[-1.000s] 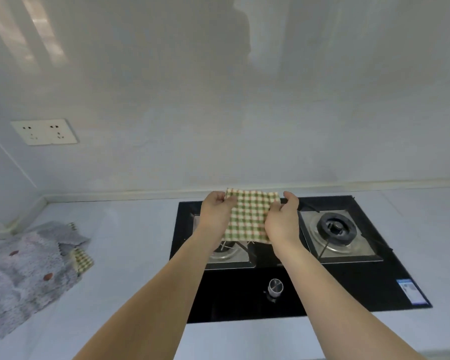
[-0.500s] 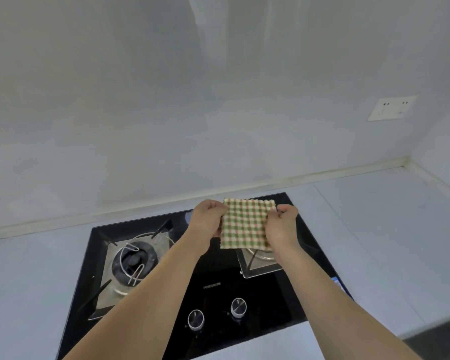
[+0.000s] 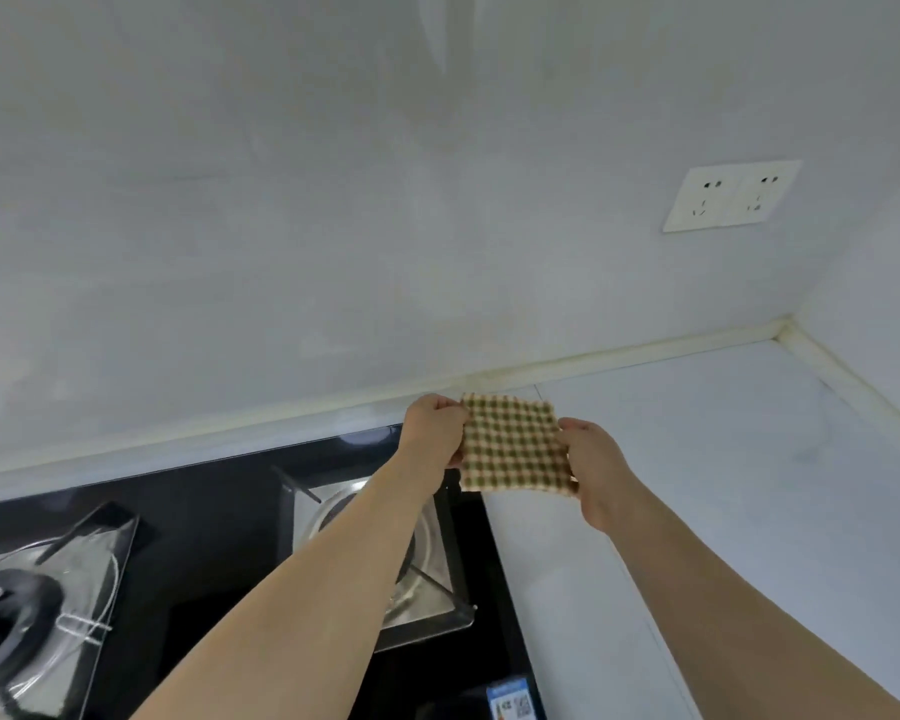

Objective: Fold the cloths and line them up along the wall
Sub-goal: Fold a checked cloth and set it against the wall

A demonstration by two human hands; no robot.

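cloth (image 3: 513, 443): folded, held in air near wall, over counter edge by stove | left hand (image 3: 434, 428), right hand (image 3: 596, 467): each pinching a side | handling: likely light, limp; hold by edges

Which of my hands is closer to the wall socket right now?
Right. The right hand pinches the checked cloth on the side toward the wall socket, below and left of it. The left hand grips the cloth's far edge, over the stove.
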